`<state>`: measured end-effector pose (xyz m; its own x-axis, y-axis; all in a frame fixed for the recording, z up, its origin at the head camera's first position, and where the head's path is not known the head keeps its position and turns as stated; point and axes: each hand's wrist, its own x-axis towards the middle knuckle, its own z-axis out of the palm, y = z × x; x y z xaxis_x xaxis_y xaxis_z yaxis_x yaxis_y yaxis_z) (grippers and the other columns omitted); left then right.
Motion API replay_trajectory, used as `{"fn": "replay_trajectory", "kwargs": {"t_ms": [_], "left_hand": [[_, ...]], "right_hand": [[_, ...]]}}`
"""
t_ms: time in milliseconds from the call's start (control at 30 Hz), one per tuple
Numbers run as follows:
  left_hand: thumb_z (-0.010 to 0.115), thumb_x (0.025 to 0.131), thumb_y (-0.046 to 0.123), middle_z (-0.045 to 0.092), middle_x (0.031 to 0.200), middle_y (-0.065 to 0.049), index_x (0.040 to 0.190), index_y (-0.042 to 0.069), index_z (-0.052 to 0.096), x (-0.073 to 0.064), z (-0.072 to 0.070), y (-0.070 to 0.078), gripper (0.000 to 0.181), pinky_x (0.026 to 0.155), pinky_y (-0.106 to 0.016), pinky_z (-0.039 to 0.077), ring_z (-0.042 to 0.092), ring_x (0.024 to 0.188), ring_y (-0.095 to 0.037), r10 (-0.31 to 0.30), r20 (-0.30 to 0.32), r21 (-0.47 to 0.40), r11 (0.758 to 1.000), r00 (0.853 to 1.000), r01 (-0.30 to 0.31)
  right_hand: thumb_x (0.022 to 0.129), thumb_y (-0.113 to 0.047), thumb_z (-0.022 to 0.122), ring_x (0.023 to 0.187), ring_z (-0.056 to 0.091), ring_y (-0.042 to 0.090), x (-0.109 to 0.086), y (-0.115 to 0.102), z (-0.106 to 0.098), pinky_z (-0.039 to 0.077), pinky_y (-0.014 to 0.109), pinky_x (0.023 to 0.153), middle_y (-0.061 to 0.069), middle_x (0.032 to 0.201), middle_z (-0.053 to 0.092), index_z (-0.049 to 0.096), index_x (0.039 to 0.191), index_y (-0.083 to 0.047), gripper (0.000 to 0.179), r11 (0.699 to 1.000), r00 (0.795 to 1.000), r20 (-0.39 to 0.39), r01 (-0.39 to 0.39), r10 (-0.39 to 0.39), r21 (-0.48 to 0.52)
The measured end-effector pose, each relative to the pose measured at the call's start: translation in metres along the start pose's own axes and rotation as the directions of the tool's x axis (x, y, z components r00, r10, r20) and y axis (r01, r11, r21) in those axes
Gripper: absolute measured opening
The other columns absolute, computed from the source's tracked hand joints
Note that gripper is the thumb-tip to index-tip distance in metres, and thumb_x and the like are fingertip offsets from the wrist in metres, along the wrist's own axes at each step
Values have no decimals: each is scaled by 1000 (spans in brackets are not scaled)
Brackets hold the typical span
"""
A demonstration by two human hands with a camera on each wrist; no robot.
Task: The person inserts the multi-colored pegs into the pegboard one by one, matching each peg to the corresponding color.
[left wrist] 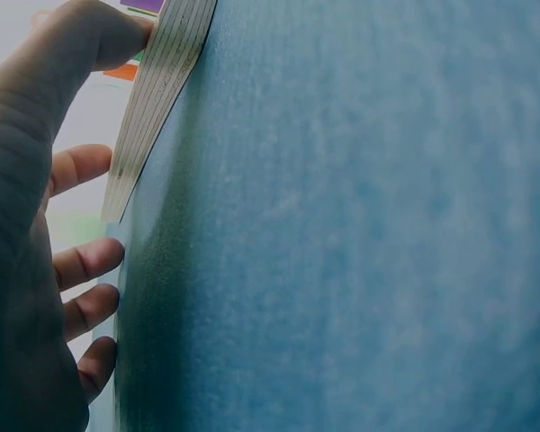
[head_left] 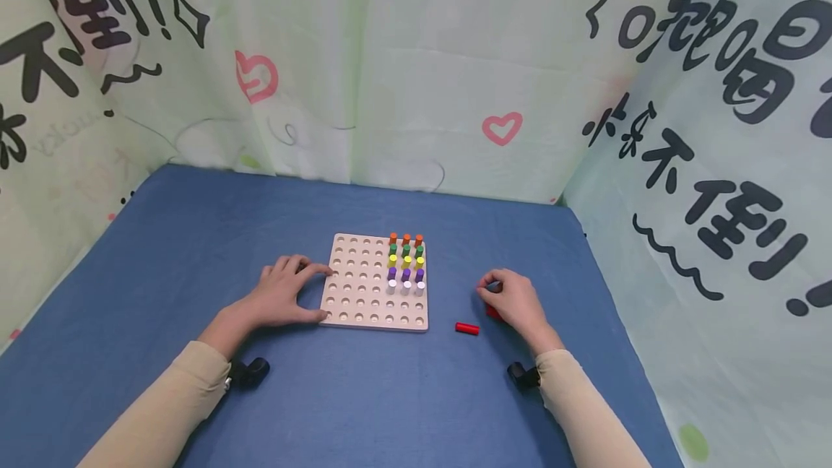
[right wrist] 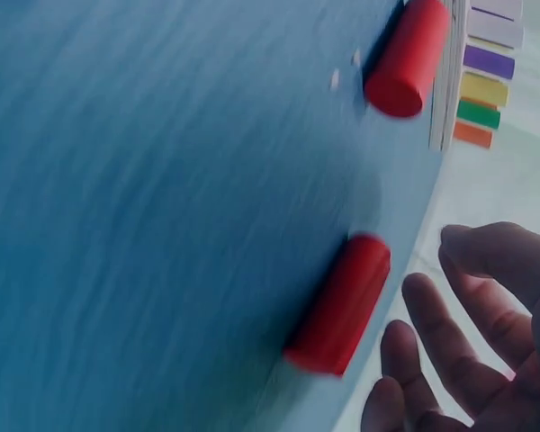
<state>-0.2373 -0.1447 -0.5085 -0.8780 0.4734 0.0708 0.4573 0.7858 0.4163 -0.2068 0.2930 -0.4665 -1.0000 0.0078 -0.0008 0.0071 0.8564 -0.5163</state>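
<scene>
A pale wooden pegboard (head_left: 360, 295) with rows of round holes lies on the blue cloth. My left hand (head_left: 286, 295) touches its left edge, thumb at the near corner and index finger farther up; the other fingers are spread in the left wrist view. Orange, green, yellow (head_left: 406, 263), purple and white (head_left: 406, 287) pegs stand in rows on its right side. To the right, my right hand (head_left: 513, 302) hovers over a red peg (right wrist: 340, 306) lying on the cloth, thumb and index tips close together, no peg visible between them. Another red peg (head_left: 466, 328) lies nearer the board.
Blue cloth (head_left: 364, 396) covers the table. Pale printed curtains (head_left: 403, 78) with black writing and pink hearts rise behind it and at both sides. A small black wrist device (head_left: 250, 373) sits at the left cuff, and a similar one (head_left: 523, 375) at the right.
</scene>
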Motion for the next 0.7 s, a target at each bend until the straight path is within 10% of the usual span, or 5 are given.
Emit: {"fn": "replay_trajectory", "kwargs": {"t_ms": [700], "left_hand": [[79, 80, 57, 50, 135, -16, 140, 30, 58, 0, 0, 0, 68, 92, -62, 32, 43, 127, -43, 2, -3, -3, 1000, 1000, -2]], "right_hand": [[94, -7, 71, 94, 61, 24, -24, 34, -8, 54, 42, 84, 11, 109, 70, 72, 111, -9, 18, 1000, 999, 52, -4, 4, -9]]}}
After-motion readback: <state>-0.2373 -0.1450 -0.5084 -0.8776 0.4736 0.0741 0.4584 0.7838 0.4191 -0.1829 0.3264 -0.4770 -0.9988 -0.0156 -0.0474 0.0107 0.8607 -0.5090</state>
